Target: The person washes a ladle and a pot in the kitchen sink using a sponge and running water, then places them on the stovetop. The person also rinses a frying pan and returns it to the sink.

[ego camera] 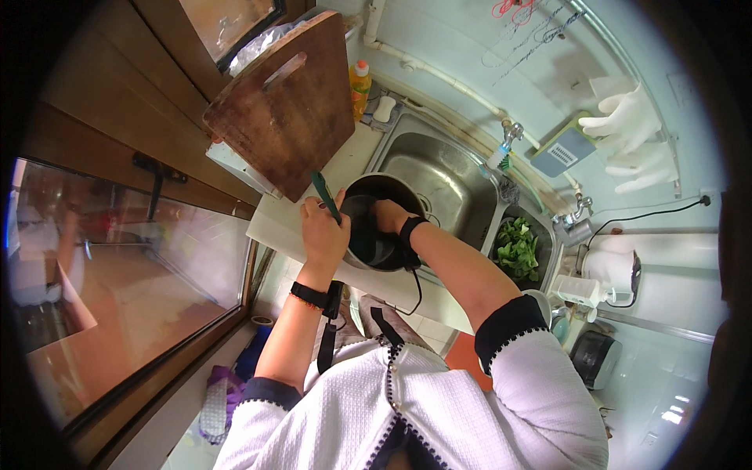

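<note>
My left hand (pixel 324 226) grips the dark green handle (pixel 325 194) of a utensil whose other end cannot be made out. My right hand (pixel 392 216) reaches into a large round metal pot (pixel 420 202), beside a dark round vessel or lid (pixel 367 235) that seems to lie inside it; what its fingers touch is hidden. The pot stands on the pale counter, at the near left edge of the stainless steel sink (pixel 470 194). Black bands circle both wrists.
A wooden cutting board (pixel 294 106) leans upright at the upper left, next to a bottle of yellow liquid (pixel 359 88). Leafy greens (pixel 517 249) fill the small right basin. Taps (pixel 512 132) and white rubber gloves (pixel 628 123) are along the wall. A glazed wooden window frame stands at left.
</note>
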Demonstrator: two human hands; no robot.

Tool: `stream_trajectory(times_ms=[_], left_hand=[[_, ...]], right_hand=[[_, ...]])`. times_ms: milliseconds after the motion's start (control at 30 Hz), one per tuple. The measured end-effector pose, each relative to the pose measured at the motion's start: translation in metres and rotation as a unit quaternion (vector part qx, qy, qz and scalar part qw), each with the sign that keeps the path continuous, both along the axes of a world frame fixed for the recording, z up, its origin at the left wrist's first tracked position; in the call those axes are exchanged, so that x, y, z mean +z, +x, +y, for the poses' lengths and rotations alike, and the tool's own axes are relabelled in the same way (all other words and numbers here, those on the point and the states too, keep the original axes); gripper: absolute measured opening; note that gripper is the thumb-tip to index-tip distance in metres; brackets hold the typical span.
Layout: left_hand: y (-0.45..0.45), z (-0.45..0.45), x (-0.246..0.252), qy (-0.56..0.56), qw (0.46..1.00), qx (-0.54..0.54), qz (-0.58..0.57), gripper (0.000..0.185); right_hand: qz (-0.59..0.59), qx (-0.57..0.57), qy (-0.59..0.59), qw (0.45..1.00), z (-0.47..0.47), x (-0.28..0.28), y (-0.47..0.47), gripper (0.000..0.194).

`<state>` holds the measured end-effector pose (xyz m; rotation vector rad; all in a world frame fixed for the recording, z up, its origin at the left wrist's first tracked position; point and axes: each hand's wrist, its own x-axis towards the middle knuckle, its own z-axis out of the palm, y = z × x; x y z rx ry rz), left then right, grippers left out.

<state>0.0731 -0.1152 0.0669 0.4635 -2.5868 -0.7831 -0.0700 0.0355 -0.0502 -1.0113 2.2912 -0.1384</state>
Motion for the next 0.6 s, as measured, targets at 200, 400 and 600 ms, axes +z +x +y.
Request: stream_trajectory(times_ms=[200,400,600], left_hand=[[-0.002,-0.001,-0.002,0.009,1.000,0.001,0.004,0.047],[-0.001,-0.003,-0.005,0.022,1.000,-0.007,-0.006,0.047],[-0.001,-0.005,-0.007,0.020,1.000,-0.008,-0.002,0.048]], right_hand=[[0.036,0.038,-0.012,0.999,-0.001,0.012,-0.007,0.027],[-0.002,0.003,-0.091,0.996,-0.004,0.016,-0.004,0.029],[-0.034,0.022,-0.056,0.998,-0.001,0.011,-0.008,0.027]])
